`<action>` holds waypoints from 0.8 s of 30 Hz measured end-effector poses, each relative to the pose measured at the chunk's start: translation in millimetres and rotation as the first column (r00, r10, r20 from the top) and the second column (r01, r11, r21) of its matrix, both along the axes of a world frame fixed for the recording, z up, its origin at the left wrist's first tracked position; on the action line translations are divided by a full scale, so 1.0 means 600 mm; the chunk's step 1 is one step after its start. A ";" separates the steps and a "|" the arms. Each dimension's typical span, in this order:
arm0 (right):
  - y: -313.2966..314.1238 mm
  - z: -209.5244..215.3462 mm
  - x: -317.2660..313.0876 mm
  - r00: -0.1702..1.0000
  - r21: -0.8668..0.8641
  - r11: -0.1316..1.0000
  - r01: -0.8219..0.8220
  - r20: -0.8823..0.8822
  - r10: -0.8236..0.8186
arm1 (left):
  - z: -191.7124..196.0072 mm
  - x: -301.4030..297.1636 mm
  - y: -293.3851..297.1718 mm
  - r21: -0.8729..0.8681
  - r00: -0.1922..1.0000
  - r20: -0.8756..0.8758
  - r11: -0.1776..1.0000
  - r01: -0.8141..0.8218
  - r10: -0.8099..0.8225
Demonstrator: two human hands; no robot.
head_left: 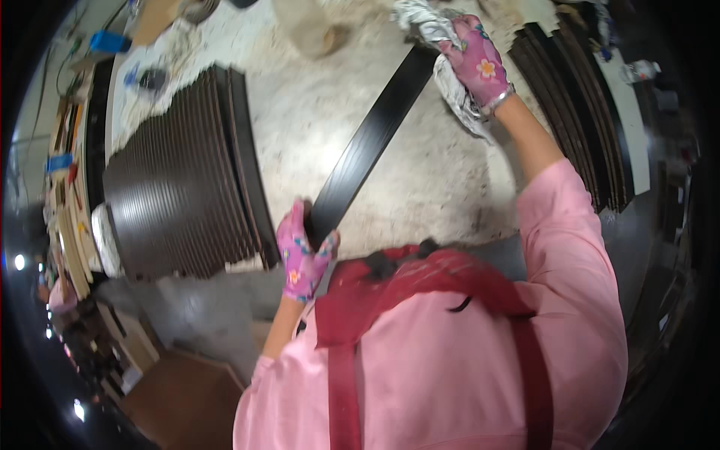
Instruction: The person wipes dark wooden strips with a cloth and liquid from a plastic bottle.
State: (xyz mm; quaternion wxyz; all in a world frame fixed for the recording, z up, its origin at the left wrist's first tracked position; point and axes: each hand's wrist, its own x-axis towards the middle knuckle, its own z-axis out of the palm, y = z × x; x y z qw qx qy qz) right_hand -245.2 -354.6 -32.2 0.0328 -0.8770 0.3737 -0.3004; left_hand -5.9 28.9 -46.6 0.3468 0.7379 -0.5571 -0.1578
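A long, flat black board lies slantwise on the pale, stained worktable. My left hand, in a pink flowered glove, grips the board's near end, thumb on one side and fingers on the other. At the far end, my right hand, gloved the same way, is closed on a crumpled white rag. The rag lies over the board's far tip and hangs down beside it. How the right fingertips sit inside the cloth is hidden.
On the left stands a tight row of dark brown boards. More dark strips are stacked at the right. A translucent container stands at the back, near a small dark cup. A cardboard box is on the floor, lower left.
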 end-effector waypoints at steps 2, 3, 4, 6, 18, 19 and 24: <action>0.144 -0.003 0.067 0.937 -0.140 0.941 -0.308 -0.218 0.275 | -0.011 -0.005 -0.004 -0.052 0.991 -0.116 0.996 -0.073 0.066; 0.229 -0.008 0.106 0.863 -0.189 0.899 -0.394 -0.411 0.292 | -0.002 -0.005 -0.009 -0.061 0.994 -0.079 0.995 -0.075 0.070; 0.331 -0.036 0.145 0.834 0.358 0.916 -0.179 -0.440 0.335 | -0.016 -0.005 -0.014 -0.097 0.996 -0.042 0.992 -0.081 0.078; 0.395 -0.023 0.171 0.709 0.512 0.657 -0.554 -0.124 0.695 | -0.063 0.006 0.013 -0.036 0.967 -0.224 0.990 -0.135 0.124; 0.069 0.013 -0.129 0.909 0.738 0.630 0.242 0.055 -0.414 | 0.100 -0.025 -0.032 0.100 0.954 0.230 0.980 0.173 -0.192; 0.099 0.015 -0.135 0.890 0.822 0.528 0.214 0.058 -0.452 | 0.120 -0.027 -0.085 0.041 0.929 0.264 0.966 0.257 -0.259; 0.184 0.074 -0.066 0.934 0.664 0.657 0.357 -0.271 -0.233 | 0.071 -0.056 -0.269 0.135 0.713 0.456 0.833 0.537 -0.533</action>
